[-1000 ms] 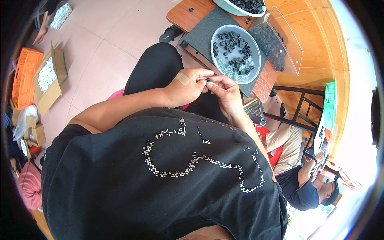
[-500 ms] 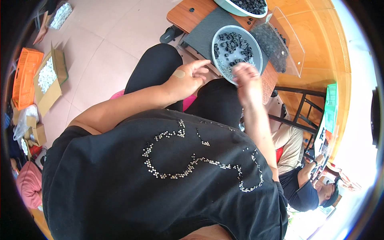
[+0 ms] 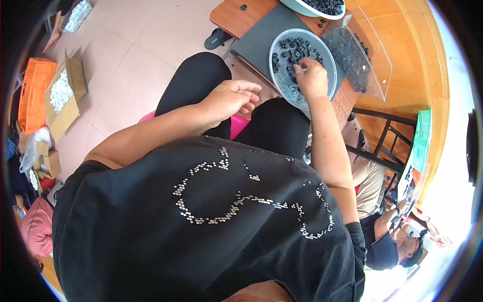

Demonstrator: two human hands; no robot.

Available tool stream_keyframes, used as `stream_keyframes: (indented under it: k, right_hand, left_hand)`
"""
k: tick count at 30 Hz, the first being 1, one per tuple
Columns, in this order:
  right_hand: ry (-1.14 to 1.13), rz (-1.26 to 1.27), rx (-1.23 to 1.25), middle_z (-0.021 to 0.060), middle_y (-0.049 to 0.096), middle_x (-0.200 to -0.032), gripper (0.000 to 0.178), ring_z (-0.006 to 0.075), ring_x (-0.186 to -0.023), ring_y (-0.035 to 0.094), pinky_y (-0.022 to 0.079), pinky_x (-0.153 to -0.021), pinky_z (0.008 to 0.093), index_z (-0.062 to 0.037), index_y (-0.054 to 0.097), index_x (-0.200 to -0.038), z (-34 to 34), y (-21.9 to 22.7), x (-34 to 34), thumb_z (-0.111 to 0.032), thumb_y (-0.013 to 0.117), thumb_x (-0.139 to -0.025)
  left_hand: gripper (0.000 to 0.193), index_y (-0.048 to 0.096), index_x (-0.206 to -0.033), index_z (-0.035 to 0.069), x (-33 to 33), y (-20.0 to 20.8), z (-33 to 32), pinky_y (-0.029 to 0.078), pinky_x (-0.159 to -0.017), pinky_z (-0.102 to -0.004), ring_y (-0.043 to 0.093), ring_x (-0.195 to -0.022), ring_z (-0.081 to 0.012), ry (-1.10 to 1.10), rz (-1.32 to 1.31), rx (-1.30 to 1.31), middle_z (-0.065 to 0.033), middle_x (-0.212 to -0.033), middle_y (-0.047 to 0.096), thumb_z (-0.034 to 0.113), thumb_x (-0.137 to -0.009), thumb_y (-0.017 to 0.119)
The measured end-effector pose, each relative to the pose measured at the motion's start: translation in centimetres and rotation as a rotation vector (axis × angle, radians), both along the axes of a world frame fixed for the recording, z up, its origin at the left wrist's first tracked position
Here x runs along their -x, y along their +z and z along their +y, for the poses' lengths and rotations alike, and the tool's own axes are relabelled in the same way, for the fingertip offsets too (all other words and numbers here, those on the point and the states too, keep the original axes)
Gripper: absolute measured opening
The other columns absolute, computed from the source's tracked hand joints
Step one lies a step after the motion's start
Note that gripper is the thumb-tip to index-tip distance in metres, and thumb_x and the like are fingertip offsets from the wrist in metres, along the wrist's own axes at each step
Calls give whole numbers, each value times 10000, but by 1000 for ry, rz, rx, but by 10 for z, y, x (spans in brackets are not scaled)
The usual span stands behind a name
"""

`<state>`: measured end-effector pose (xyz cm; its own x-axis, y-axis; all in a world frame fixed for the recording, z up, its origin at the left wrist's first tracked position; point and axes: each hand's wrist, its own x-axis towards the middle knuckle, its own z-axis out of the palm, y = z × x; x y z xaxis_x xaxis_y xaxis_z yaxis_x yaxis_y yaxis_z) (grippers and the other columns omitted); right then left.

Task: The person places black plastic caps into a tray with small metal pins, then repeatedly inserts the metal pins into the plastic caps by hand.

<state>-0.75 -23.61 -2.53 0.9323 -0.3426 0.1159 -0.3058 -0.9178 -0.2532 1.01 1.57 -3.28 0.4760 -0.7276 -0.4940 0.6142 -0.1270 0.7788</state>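
Observation:
My right hand (image 3: pixel 313 79) reaches into a round grey basin (image 3: pixel 332 70), its fingers pinched at a small black ring-like part (image 3: pixel 304 70); the fingers partly cover it. Several similar black parts (image 3: pixel 297 45) lie in the far side of the basin. Small thin silvery pieces (image 3: pixel 291 91) are heaped on its near side, too fine to name. My left hand (image 3: pixel 231 99) hovers above my lap, left of the basin, loosely curled with its fingers apart and nothing visible in it.
The basin stands on a dark mat (image 3: pixel 256 43) over a low wooden table (image 3: pixel 229 17). Beyond it are a pale basin (image 3: pixel 302 7) of black parts and a clear plastic bin (image 3: pixel 377 65). A black metal frame (image 3: pixel 382 138) and a seated person (image 3: pixel 385 241) are on the right; an open carton (image 3: pixel 68 113) lies left.
My right hand has moved from the basin's near rim into the basin, and its fingers have closed among the black parts. My left hand has shifted slightly down, its fingers curling a little.

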Motion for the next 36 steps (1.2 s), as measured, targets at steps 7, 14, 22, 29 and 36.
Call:
stream_keyframes:
  k: [7,14,22,29,36]
  right_hand:
    - [30,-97,-317,132,642,-800,160,268,-735,631,500,-680,362,-19,636,-845,17,-8,20,-109,678,-720]
    - [190,-35,-701,65,600,-710,163,121,-678,592,470,-611,246,-10,652,-874,90,25,59,-32,691,-717]
    - [153,-84,-210,141,629,-803,77,287,-766,625,506,-689,367,-42,695,-785,18,8,40,-74,660,-724]
    - [197,10,-14,155,600,-766,55,322,-779,606,500,-713,407,-38,669,-738,24,-8,31,-72,637,-710]
    - [130,-103,-213,128,618,-716,42,285,-672,613,493,-644,365,-22,632,-748,26,-8,33,-39,630,-709]
  left_hand:
    - [317,524,-1222,2,-2,7,-5,490,-753,-244,578,-837,-107,25,70,-8,-79,-1029,608,106,-923,508]
    - [271,585,-1109,-12,-1,-14,-3,514,-698,-244,589,-793,-104,90,295,204,-64,-921,638,141,-885,602]
    - [225,575,-1057,-20,-2,-2,-2,499,-750,-223,598,-826,-120,113,360,173,-67,-904,617,107,-875,613]
    - [225,571,-1060,-18,-3,-7,-2,496,-749,-219,596,-834,-122,158,350,195,-63,-911,613,98,-872,613]
    - [207,566,-1060,-8,-3,-9,-2,492,-752,-207,591,-847,-117,191,363,194,-53,-925,602,79,-875,601]
